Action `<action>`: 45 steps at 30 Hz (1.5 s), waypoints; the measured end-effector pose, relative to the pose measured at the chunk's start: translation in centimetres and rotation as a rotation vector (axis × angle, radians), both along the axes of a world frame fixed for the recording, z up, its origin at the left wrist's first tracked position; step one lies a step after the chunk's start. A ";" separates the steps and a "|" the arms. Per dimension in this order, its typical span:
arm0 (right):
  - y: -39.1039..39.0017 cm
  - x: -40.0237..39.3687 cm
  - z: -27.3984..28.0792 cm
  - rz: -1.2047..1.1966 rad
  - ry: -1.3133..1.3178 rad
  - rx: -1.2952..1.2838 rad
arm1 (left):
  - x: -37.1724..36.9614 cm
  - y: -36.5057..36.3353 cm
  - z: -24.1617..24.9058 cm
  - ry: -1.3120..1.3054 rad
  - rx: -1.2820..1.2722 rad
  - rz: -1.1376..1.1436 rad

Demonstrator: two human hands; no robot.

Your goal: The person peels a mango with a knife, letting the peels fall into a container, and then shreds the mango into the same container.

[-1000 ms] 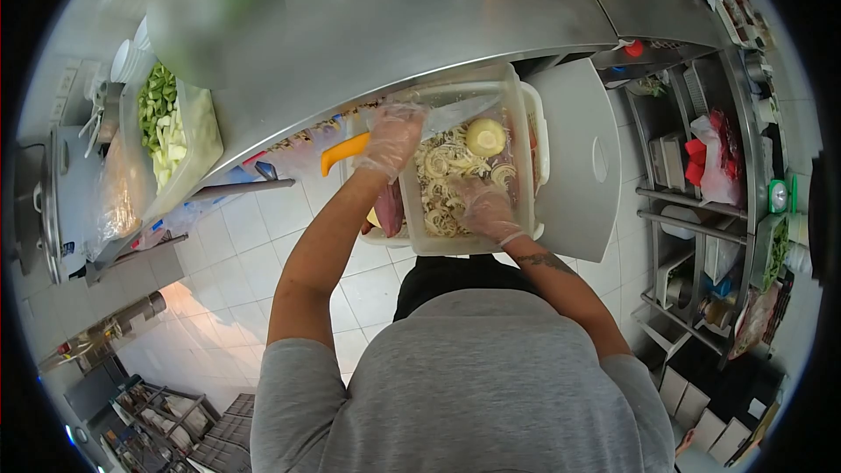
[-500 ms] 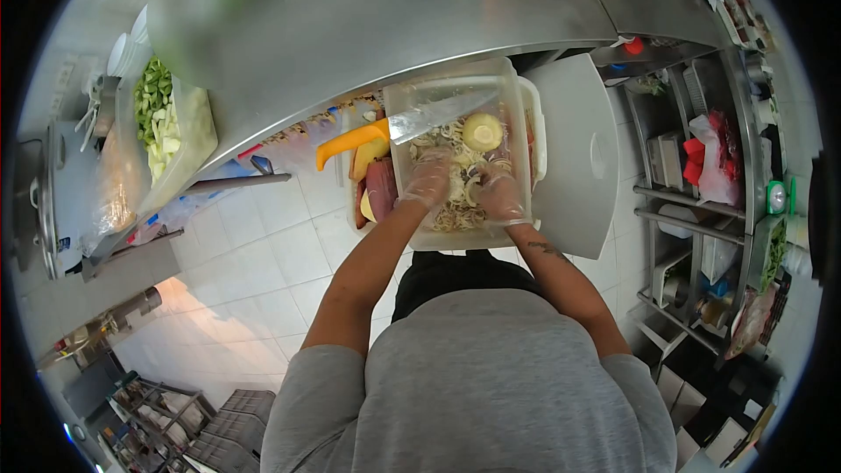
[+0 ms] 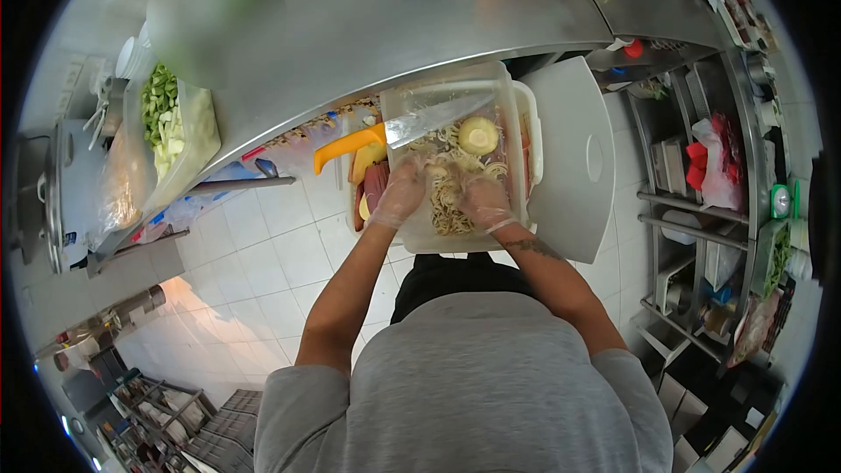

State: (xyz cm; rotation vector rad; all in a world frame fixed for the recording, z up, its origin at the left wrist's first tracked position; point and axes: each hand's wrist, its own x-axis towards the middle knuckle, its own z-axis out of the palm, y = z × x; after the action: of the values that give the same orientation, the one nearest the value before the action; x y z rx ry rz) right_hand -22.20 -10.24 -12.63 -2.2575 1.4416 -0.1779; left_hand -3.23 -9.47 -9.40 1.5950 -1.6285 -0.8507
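Observation:
Pale shredded vegetable (image 3: 449, 213) fills the bottom of a clear plastic tub (image 3: 418, 233). My left hand (image 3: 405, 193), in a clear plastic glove, is at the tub's left side, its blurred fingertips at the shreds. My right hand (image 3: 486, 202), gloved too, is inside the tub with curled fingers in the shreds; its fingertips are partly hidden. A loose clump lies between both hands. Beyond them, a knife (image 3: 442, 116) with an orange handle rests across the tub. Beside its blade is a round, pale yellow-green cut vegetable (image 3: 478, 135).
Purple-skinned pieces (image 3: 376, 184) sit in a container left of the tub. A grey lid or board (image 3: 569, 175) is at the right. The steel counter (image 3: 368, 17) runs across the front. Chopped greens (image 3: 161, 109) fill a container at left; a shelf rack (image 3: 692, 197) stands right.
My left hand has moved left, from the shreds to the tub's side. My right hand has shifted slightly left. The shreds between them are disturbed; the knife stays in place on the tub.

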 end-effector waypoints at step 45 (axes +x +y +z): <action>-0.1 -3.3 -2.3 -0.299 -0.541 0.369 | -7.9 3.1 -4.3 -0.282 0.180 -0.159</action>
State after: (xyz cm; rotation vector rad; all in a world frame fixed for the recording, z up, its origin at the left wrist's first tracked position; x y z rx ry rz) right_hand -25.48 -10.30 -14.89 -1.5360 1.3637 -0.5251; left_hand -11.12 -6.42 -13.72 1.7928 -1.9442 -0.9082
